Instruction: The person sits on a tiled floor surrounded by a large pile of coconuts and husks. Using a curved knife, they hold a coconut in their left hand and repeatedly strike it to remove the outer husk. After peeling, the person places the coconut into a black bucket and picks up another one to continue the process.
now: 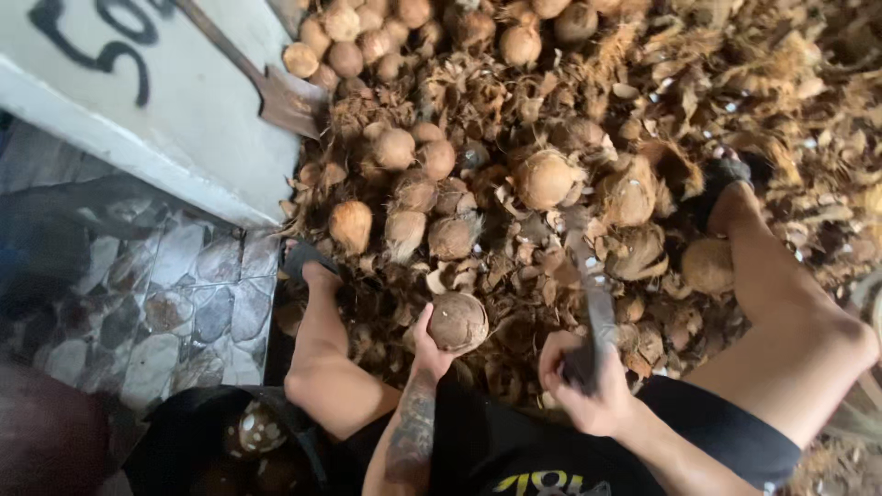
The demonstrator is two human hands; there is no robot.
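Observation:
My left hand (pixel 426 347) grips a round brown husked coconut (pixel 457 321) just above the ground between my legs. My right hand (pixel 588 378) is closed around the handle of a long metal blade (pixel 592 285) that points away from me over the husk pile. The blade is to the right of the coconut and apart from it. I sit low with both knees spread, one foot (pixel 308 266) at the left and the other (pixel 726 188) at the right among the husks.
A heap of husked coconuts (pixel 418 188) and torn husk pieces (pixel 735 83) covers the ground ahead. A shovel (pixel 276 92) leans by a white wall (pixel 165 110) at the left. A dark bucket (pixel 239 432) holding shells stands at my lower left on stone paving (pixel 175 303).

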